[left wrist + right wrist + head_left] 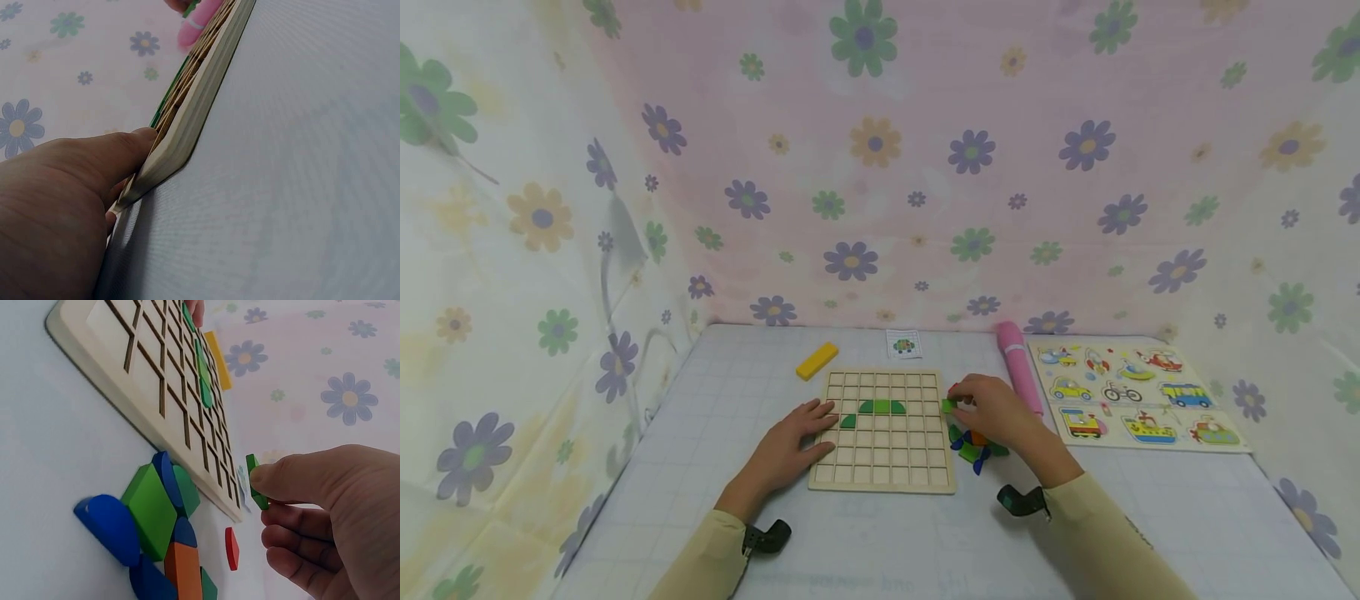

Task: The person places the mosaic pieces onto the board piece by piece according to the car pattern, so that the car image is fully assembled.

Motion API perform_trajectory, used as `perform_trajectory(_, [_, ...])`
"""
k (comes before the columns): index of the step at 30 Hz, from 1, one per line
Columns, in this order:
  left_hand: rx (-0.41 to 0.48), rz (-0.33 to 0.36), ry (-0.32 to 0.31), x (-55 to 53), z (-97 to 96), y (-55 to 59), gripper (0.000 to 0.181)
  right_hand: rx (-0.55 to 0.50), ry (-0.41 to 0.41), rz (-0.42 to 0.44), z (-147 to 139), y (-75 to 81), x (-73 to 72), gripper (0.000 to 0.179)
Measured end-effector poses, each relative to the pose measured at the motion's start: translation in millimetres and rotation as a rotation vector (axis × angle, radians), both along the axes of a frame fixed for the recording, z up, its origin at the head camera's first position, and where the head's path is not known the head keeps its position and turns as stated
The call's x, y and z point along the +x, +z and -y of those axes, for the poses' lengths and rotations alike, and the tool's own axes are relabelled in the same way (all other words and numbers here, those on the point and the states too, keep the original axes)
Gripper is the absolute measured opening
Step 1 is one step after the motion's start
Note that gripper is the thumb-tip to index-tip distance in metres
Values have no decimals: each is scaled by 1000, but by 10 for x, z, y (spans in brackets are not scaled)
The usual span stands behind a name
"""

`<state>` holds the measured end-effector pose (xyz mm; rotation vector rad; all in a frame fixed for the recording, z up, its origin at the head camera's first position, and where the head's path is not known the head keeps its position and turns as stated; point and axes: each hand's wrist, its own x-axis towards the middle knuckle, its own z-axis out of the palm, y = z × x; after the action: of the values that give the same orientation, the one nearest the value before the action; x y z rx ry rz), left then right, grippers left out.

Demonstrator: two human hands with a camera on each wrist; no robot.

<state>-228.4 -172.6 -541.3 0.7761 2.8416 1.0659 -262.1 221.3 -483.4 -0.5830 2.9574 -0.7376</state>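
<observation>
A wooden grid board (880,487) lies flat on the table. Four-sided and rounded green pieces sit in its cells: a light green square (882,407) between two dark green quarter-rounds, and another dark green quarter-round (848,422) lower left. My left hand (790,446) rests at the board's left edge, fingers extended, with the thumb (134,147) touching the rim. Thumb and index finger of my right hand (1000,410) pinch a light green square tile (253,478) just off the board's right edge. Under that hand lies a pile of loose pieces, including a blue one (112,528) and an orange one (184,569).
A red piece (232,549) lies beside the pile. Behind the board are a yellow block (817,361) and a small picture card (904,344). A pink roll (1019,367) and a vehicle puzzle board (1135,396) stand to the right. Flowered cloth (880,208) walls surround the table.
</observation>
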Motion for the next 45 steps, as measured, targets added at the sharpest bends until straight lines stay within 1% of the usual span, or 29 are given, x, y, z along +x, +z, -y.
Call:
perform_trajectory(3, [4,3,1,-1,5,-6,53,-5,6,2,33,11,4,23])
perform_trajectory(10, [-6,12,9,8,5,-7,52,-19,50,-22,121,58,17,21])
perform_trajectory(17, [-1,30,10,15,-5,19,52,-21,43,-35,180,34,20,18])
perform_trajectory(23, [-3,37,13,19,-11,16,52,-31,44,-40,221,27,28,19])
perform_trajectory(30, [-6,28,18,13,-8,4,51,-44,84,-68,307,88,35,18])
perform_trajectory(37, [-3,27,10,16,-1,-3,52,-54,72,-64,418,113,31,19])
perform_trajectory(41, [-6,8,7,6,4,-21,52,-58,75,-60,483,129,31,18])
perform_trajectory(45, [-1,-5,4,3,2,-23,51,-66,111,-76,544,151,33,17])
